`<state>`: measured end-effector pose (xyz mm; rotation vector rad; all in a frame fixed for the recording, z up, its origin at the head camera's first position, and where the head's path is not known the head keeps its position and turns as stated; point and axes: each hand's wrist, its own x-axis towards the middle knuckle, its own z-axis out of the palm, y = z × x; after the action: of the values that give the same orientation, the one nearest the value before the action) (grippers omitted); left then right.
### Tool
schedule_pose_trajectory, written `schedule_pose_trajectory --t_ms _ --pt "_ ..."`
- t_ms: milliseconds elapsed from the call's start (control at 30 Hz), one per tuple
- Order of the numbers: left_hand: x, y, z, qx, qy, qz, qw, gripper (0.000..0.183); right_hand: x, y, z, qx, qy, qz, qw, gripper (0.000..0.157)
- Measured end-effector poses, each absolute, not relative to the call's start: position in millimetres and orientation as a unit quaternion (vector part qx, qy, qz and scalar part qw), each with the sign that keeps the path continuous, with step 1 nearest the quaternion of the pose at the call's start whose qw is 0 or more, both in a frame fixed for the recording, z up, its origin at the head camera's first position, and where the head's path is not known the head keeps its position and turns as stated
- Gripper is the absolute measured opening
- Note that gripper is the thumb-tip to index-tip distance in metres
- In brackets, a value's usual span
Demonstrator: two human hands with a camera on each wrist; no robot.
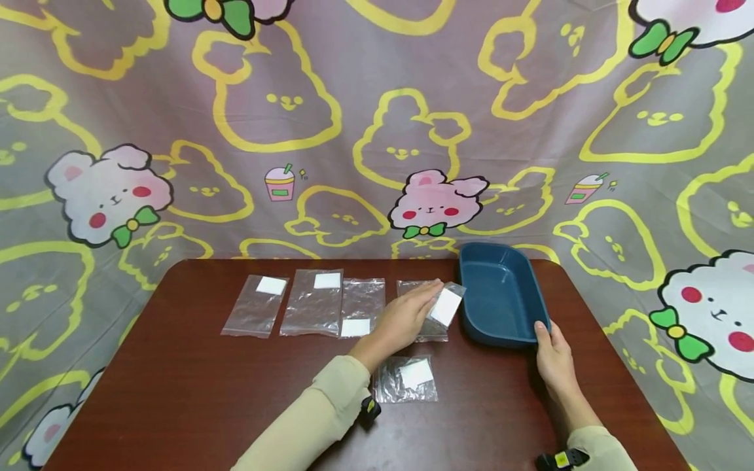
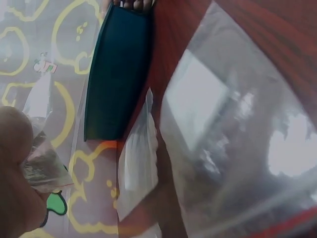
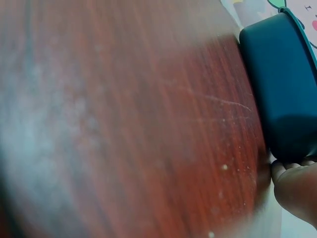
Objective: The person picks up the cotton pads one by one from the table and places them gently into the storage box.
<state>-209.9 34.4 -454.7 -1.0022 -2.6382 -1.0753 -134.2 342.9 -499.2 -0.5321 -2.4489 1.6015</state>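
Observation:
My left hand (image 1: 403,320) pinches a small clear zip bag (image 1: 448,305) with a white label, held up just left of the blue tray (image 1: 501,294). In the left wrist view, the same bag (image 2: 47,168) shows between thumb and fingers, with something dark inside that I cannot make out. My right hand (image 1: 555,356) grips the tray's near right corner, thumb on the rim; the right wrist view shows its fingers against the tray's outer wall (image 3: 285,79). Another zip bag (image 1: 432,335) lies on the table, partly hidden beneath the left hand and the held bag.
Three flat zip bags with white labels lie in a row on the left: one bag (image 1: 253,311), a middle bag (image 1: 309,307) and a third bag (image 1: 363,302). A further labelled bag (image 1: 391,386) lies near the left wrist. Patterned cloth (image 1: 330,78) hangs behind the brown table (image 1: 206,392).

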Motion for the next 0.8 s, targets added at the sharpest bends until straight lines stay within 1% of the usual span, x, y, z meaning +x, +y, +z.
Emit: schedule_pose_trajectory --t_ms 400,600,800 --pt "-227 78 -443 -0.346 -0.884 -0.312 0.025 0.046 -134 342 -501 -0.171 -0.815 0.545 0.093 0.063" --pt "-235 100 -435 -0.351 -0.887 -0.298 0.029 0.046 -133 342 -502 -0.173 -0.818 0.541 0.089 0.065" --pt "-241 123 -431 -0.370 -0.894 -0.251 0.031 0.046 -135 341 -503 -0.167 -0.814 0.548 0.094 0.064"
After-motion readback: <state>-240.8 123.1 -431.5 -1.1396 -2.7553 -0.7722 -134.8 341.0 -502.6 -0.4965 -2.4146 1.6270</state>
